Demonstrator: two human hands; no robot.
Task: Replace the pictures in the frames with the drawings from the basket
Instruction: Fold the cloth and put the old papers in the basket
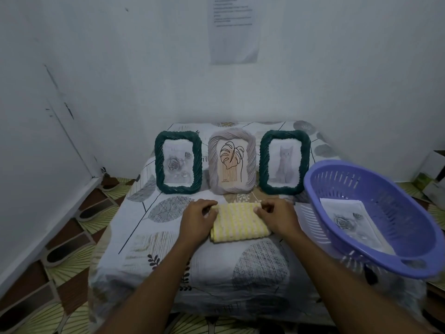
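Leaf-print cloth covers the table (pixel 168 239). Left hand (pixel 196 219) and right hand (pixel 277 218) pinch a folded yellow cloth (pixel 238 222). Drawings (pixel 349 220) remain in the basket (pixel 337 239). Behind, three frames (pixel 231 161) stand filled; swap status cannot tell.

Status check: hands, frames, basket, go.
Left hand and right hand pinch yellow cloth. Three frames upright, untouched. Drawings in purple basket. Nothing blocking.

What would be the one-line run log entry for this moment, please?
hands: left hand and right hand both on yellow cloth | frames: three upright | basket: holds rose drawing
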